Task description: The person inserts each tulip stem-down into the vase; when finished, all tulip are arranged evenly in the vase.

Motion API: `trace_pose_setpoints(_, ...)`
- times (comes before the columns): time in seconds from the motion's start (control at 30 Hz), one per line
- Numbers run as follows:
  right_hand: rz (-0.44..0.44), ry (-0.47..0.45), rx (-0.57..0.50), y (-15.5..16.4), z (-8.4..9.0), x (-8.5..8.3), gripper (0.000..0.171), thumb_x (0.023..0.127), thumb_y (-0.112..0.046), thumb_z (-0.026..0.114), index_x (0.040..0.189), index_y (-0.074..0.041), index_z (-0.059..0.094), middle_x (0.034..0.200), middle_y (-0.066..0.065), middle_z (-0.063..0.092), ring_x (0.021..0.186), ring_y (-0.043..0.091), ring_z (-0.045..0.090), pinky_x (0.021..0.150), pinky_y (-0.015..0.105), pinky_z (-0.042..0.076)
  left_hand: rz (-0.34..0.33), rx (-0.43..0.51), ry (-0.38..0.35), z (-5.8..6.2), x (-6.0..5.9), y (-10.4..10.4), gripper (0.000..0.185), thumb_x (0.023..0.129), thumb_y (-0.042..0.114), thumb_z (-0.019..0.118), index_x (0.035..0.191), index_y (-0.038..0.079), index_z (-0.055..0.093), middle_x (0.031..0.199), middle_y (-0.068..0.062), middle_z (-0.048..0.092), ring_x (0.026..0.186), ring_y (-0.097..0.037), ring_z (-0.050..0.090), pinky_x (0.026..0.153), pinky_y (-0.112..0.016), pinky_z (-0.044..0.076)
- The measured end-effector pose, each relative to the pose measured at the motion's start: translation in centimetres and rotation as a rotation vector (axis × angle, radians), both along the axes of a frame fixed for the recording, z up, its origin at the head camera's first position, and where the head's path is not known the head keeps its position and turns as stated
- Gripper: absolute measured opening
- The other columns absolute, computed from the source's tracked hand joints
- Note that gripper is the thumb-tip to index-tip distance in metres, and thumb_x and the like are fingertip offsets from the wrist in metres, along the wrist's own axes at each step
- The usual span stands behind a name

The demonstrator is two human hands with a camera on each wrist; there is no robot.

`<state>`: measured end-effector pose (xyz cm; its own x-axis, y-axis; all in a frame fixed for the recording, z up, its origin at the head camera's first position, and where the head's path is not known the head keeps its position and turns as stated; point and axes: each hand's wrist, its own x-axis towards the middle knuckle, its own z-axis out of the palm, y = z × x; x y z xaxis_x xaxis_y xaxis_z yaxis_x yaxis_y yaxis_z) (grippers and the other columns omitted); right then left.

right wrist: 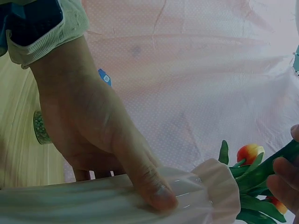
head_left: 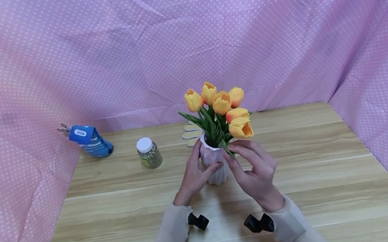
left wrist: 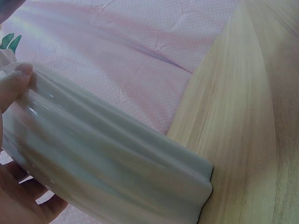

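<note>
A white fluted vase [head_left: 219,173] stands on the table, holding several orange-yellow tulips [head_left: 222,103] with green leaves. My left hand [head_left: 193,176] grips the vase from its left side, thumb across the front. In the left wrist view the ridged wall of the vase [left wrist: 117,144] reaches down to the wood. My right hand [head_left: 257,172] is at the rim's right side, pinching a green leaf [head_left: 227,148] between thumb and fingers. Seen from the right wrist, the right fingertips [right wrist: 284,179] close on long green foliage [right wrist: 264,170] just beyond the scalloped rim.
A clear jar [head_left: 151,156] with a white lid and greenish contents stands left of the vase. Further left is a blue bag [head_left: 93,142] with a clip on top. A yellow-and-white glove [head_left: 191,135] lies behind the vase. Pink dotted cloth [head_left: 129,63] surrounds the wooden table [head_left: 323,167].
</note>
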<state>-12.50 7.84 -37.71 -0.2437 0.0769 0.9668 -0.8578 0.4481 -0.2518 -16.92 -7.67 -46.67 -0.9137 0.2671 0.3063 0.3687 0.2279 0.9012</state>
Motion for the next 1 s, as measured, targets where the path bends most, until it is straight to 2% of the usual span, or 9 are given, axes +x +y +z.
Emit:
trace_pose_setpoints(0.2,-0.016,-0.003,0.027,0.0,0.1,0.0,0.025,0.089,-0.017,0.069,0.086,0.008,0.071,0.082,0.020,0.070,0.071,0.025,0.066,0.081,0.017,0.057,0.004,0.000,-0.018,0.1,0.1,0.0,0.085,0.083,0.031,0.076,0.150,0.035,0.024,0.152,0.000,0.042,0.141,-0.023,0.040,0.116,-0.057,0.033)
trace_pose_setpoints(0.37,-0.036,0.014,0.006,0.4,0.2,0.0,0.030,0.089,-0.021,0.070,0.085,0.009,0.071,0.083,0.021,0.070,0.071,0.026,0.067,0.084,0.018,0.057,0.009,-0.009,-0.020,0.2,0.2,0.0,0.086,0.083,0.029,0.077,0.151,0.031,0.025,0.153,-0.002,0.041,0.142,-0.025,0.040,0.115,-0.057,0.033)
trace_pose_setpoints(0.63,-0.006,0.019,-0.030,2.5,-0.2,-0.1,0.036,0.089,-0.023,0.068,0.081,0.012,0.068,0.077,0.024,0.068,0.070,0.024,0.066,0.082,0.015,0.056,0.016,-0.004,-0.036,0.3,0.2,-0.2,0.085,0.083,0.024,0.076,0.151,0.028,0.025,0.154,-0.001,0.039,0.144,-0.025,0.037,0.118,-0.056,0.030)
trace_pose_setpoints(0.77,-0.021,-0.082,0.000,4.8,-1.5,-0.8,0.039,0.090,-0.027,0.067,0.087,0.012,0.069,0.082,0.023,0.069,0.073,0.026,0.065,0.082,0.012,0.054,0.015,-0.015,-0.046,0.3,0.2,-0.3,0.088,0.082,0.026,0.077,0.152,0.033,0.023,0.154,0.002,0.039,0.143,-0.024,0.038,0.117,-0.056,0.030)
trace_pose_setpoints(0.9,-0.094,-0.263,0.109,7.9,-3.3,-1.3,0.045,0.091,-0.035,0.064,0.102,0.009,0.068,0.097,0.023,0.070,0.086,0.031,0.064,0.091,0.009,0.049,0.028,-0.058,-0.044,0.5,0.1,-0.8,0.094,0.079,0.034,0.079,0.153,0.033,0.020,0.155,0.003,0.038,0.140,-0.025,0.042,0.115,-0.058,0.033)
trace_pose_setpoints(1.0,-0.165,-0.430,0.217,10.4,-4.6,-1.5,0.049,0.090,-0.035,0.065,0.115,0.007,0.063,0.111,0.023,0.067,0.102,0.035,0.061,0.099,0.019,0.047,0.034,-0.094,0.005,0.8,0.0,-1.6,0.099,0.078,0.036,0.080,0.155,0.026,0.019,0.156,-0.002,0.036,0.141,-0.026,0.040,0.114,-0.055,0.035)
